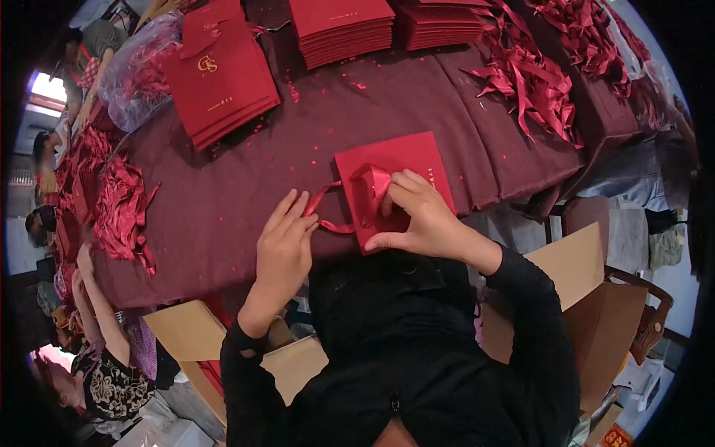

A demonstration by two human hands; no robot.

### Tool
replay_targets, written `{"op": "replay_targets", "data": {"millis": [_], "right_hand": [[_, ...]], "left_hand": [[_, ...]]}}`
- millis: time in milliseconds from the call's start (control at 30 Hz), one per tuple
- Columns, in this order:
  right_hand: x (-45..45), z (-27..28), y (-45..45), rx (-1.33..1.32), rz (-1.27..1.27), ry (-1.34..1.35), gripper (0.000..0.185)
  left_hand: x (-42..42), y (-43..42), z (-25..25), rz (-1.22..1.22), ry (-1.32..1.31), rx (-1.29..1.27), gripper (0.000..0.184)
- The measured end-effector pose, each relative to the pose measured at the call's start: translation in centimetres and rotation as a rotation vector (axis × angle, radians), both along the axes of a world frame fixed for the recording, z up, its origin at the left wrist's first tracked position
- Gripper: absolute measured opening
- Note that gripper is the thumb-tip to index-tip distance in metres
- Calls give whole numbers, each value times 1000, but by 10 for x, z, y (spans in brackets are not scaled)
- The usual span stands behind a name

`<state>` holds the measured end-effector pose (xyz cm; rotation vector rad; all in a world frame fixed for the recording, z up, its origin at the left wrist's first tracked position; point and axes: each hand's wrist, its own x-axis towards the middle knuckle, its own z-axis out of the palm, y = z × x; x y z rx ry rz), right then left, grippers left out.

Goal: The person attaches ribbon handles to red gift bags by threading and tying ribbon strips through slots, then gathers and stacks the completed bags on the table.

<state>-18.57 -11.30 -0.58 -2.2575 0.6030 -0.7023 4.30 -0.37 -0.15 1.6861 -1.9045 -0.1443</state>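
Note:
A red paper gift bag with small gold lettering lies flat at the table's near edge in front of me. From its left side comes a loop of red ribbon, and the fingers of my left hand are closed on that loop; the thumb is mostly hidden. Over the bag's face, my right hand pinches a wider folded piece of red satin ribbon. The right thumb rests along the bag's lower edge.
Stacked red bags and more piles stand at the back. Loose ribbons lie in heaps at right and left. Open cardboard boxes flank my lap. Another person works at the left. Red scraps dot the tablecloth.

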Motion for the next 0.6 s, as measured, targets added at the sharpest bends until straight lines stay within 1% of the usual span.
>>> {"op": "replay_targets", "data": {"millis": [100,167,267,333,400,433,500,533,567,600], "right_hand": [[0,-1,1,2,-29,-16,52],[-1,-4,-1,-5,-28,-22,51],[0,-6,-1,18,-18,-43,50],[0,-7,-1,42,-18,-58,50],[0,-9,0,80,6,23,53],[0,-8,2,77,6,22,53],[-1,-2,6,-151,-75,16,67],[-5,1,11,-258,-27,141,79],[-10,3,17,-366,19,265,91],[-15,6,22,-406,82,366,84]], "left_hand": [[7,-2,-2,-62,-5,-7,17],[13,2,2,-132,-73,-22,19],[38,15,4,-76,-69,13,21],[53,19,6,-91,-77,17,21],[58,24,0,-144,-44,-14,22],[59,25,-2,-144,-45,-16,22],[61,24,-3,-141,8,10,20],[60,26,0,-141,2,-1,20],[58,30,4,-112,105,36,20],[57,34,8,-83,208,74,19]]}}
